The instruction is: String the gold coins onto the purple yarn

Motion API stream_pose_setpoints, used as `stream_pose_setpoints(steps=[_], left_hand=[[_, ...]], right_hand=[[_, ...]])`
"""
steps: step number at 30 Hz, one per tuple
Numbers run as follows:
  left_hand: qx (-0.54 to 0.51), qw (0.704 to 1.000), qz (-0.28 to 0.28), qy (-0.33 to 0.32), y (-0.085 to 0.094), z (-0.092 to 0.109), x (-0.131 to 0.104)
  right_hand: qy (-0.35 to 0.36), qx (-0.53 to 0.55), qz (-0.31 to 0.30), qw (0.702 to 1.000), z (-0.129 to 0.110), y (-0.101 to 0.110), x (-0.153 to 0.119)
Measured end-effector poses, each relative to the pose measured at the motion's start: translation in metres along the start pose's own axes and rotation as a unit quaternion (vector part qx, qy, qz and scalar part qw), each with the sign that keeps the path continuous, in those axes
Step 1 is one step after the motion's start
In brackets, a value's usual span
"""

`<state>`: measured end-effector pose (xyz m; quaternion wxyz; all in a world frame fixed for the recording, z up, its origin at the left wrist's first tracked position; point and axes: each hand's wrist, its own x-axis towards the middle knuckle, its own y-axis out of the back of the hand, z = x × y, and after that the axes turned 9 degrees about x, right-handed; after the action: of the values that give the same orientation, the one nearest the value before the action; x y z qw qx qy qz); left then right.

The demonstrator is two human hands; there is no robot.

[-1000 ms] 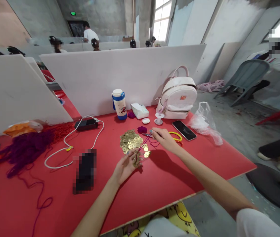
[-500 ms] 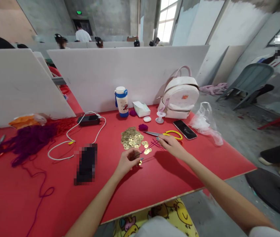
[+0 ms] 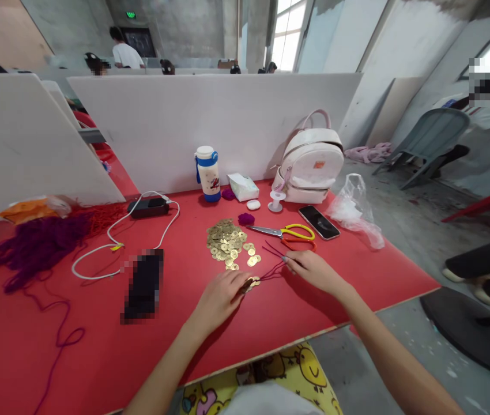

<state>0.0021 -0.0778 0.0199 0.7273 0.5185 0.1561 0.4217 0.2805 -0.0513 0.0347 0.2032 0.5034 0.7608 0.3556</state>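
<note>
My left hand [image 3: 221, 297] pinches a few gold coins [image 3: 251, 282] threaded on a purple cord [image 3: 273, 268], low over the red table [image 3: 98, 346]. Just to the right, my right hand [image 3: 314, 271] holds the cord's other end, fingers closed on it. A pile of loose gold coins [image 3: 225, 242] lies just beyond both hands. Yellow-handled scissors [image 3: 286, 232] lie flat on the table behind my right hand, apart from it.
A dark phone [image 3: 143, 285] and white cable [image 3: 115, 248] lie left. Purple yarn [image 3: 33, 248] is heaped far left. A blue-white bottle [image 3: 208, 173], tissue pack [image 3: 242, 187], pink backpack [image 3: 312, 161], second phone [image 3: 319, 222] and plastic bag [image 3: 355, 207] sit toward the back right. White dividers stand behind.
My right hand has left the scissors lying on the table and drawn back toward me with the purple cord. My left hand stayed on the strung coins, sliding slightly nearer.
</note>
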Motion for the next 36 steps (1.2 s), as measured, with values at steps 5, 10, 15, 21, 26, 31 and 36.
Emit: stream_pose_setpoints(steps=[5,10,15,21,26,31,36], left_hand=[[0.080,0.994,0.011,0.069,0.007,-0.002,-0.015],[0.112,0.991,-0.007,0.074,0.016,-0.002,-0.015],[0.178,0.983,-0.031,0.044,0.009,0.007,-0.004],[0.281,0.954,-0.026,0.101,-0.006,0.025,-0.005],[0.176,0.976,-0.028,0.122,-0.005,0.030,-0.022],[0.111,0.989,-0.041,0.090,0.015,0.013,-0.024],[0.200,0.972,-0.094,0.082,0.022,0.006,-0.015]], right_hand=[[0.042,-0.114,0.112,0.986,-0.016,-0.008,-0.008],[0.117,-0.052,0.020,0.992,-0.037,-0.037,-0.002],[0.068,-0.003,0.045,0.997,-0.039,-0.067,0.005],[0.012,0.013,0.112,0.994,-0.041,-0.089,-0.004],[0.011,0.039,0.113,0.993,-0.044,-0.096,-0.008],[0.033,0.082,0.099,0.991,-0.047,-0.093,-0.010],[0.030,0.090,0.109,0.990,-0.049,-0.093,-0.013]])
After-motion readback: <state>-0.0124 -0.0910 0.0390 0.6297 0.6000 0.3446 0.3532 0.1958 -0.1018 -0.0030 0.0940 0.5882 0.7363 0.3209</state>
